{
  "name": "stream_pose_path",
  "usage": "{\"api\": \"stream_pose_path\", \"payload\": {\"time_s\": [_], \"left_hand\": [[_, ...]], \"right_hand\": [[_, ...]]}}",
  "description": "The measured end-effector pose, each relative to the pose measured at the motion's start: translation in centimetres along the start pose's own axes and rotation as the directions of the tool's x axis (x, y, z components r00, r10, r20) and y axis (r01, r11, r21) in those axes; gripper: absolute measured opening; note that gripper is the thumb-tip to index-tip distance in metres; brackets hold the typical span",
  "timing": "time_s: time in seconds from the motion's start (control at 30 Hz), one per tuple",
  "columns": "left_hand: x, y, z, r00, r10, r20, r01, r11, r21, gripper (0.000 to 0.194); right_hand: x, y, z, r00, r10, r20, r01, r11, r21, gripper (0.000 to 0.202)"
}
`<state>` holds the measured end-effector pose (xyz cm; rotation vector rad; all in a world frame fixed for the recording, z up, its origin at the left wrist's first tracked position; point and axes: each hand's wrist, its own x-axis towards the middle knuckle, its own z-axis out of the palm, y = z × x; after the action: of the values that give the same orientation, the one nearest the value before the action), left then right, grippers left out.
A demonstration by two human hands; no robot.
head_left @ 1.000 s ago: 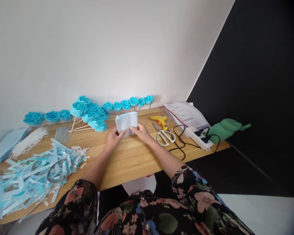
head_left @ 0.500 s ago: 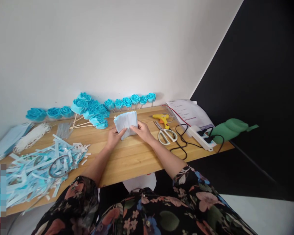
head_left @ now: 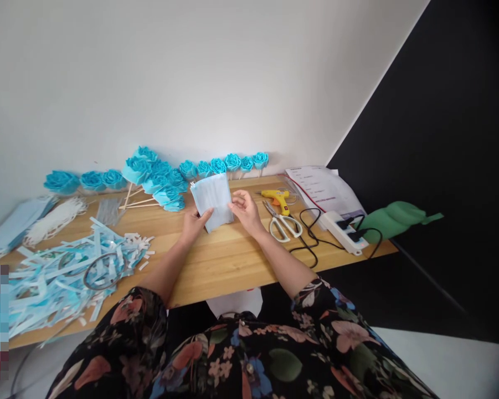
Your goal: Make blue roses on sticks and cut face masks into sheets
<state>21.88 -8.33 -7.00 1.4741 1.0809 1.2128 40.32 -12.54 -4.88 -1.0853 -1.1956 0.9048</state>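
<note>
My left hand (head_left: 195, 224) grips the lower left of a small stack of light blue face-mask fabric (head_left: 216, 199), thumb on the front and fingers behind. The stack stands tilted up above the table, its layered edges showing at the upper left corner. My right hand (head_left: 246, 210) is at the right edge of the stack, thumb and fingertips closed on that edge, the other fingers loosely curled. White-handled scissors (head_left: 286, 227) and a yellow glue gun (head_left: 277, 200) lie to the right of my right hand.
Blue fabric roses (head_left: 160, 180) on sticks line the wall. At left are cut strips (head_left: 66, 282), white ear loops (head_left: 56, 221) and a pile of masks (head_left: 19, 224). A power strip (head_left: 344, 233) with black cords, papers (head_left: 326, 188) and a green roll (head_left: 392, 220) are at right.
The fabric stack looks flatter and taller, its creases pulled out. My right hand has shifted from the front of the stack to its right edge, with its fingers lifted.
</note>
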Motion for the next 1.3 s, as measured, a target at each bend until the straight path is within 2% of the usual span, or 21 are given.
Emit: {"api": "stream_pose_path", "payload": {"time_s": [0.1, 0.2, 0.33, 0.5, 0.63, 0.77, 0.97, 1.13, 1.3], "left_hand": [[-0.1, 0.0, 0.0, 1.000, 0.022, -0.008, -0.022, 1.000, -0.002, 0.059], [-0.3, 0.1, 0.1, 0.999, 0.045, 0.000, -0.045, 0.999, 0.004, 0.052], [-0.5, 0.3, 0.1, 0.999, 0.043, 0.024, -0.043, 0.999, 0.027, 0.045], [-0.8, 0.6, 0.3, 0.999, 0.016, 0.036, -0.017, 0.999, 0.046, 0.044], [-1.1, 1.3, 0.0, 0.992, 0.091, 0.083, -0.089, 0.996, -0.033, 0.048], [-1.2, 1.8, -0.5, 0.988, 0.137, 0.072, -0.131, 0.988, -0.080, 0.053], [-1.4, 2.3, -0.6, 0.981, 0.099, 0.169, -0.079, 0.990, -0.120, 0.045], [-1.6, 2.7, -0.8, 0.973, 0.139, 0.184, -0.124, 0.988, -0.090, 0.049], [-1.4, 2.4, -0.8, 0.970, 0.124, 0.208, -0.098, 0.987, -0.130, 0.045]], "right_hand": [[0.1, 0.3, 0.0, 1.000, 0.008, 0.014, -0.008, 1.000, -0.008, 0.059], [0.2, 0.6, 0.0, 0.996, 0.029, 0.078, -0.030, 1.000, 0.007, 0.070], [0.0, 1.0, 0.0, 0.986, 0.028, 0.161, -0.017, 0.997, -0.070, 0.046], [-0.2, 0.9, -0.1, 0.992, 0.032, 0.121, -0.015, 0.991, -0.136, 0.036], [-0.1, 0.9, -0.2, 0.992, 0.112, 0.051, -0.111, 0.994, -0.015, 0.039], [0.1, 0.9, -0.1, 0.984, 0.180, 0.002, -0.179, 0.977, 0.117, 0.045], [0.0, 0.4, -0.1, 0.973, 0.230, 0.014, -0.229, 0.956, 0.181, 0.045], [-0.2, -0.1, -0.1, 0.971, 0.237, 0.034, -0.240, 0.956, 0.168, 0.046], [-0.3, -0.4, 0.0, 0.962, 0.268, 0.056, -0.273, 0.948, 0.161, 0.044]]}}
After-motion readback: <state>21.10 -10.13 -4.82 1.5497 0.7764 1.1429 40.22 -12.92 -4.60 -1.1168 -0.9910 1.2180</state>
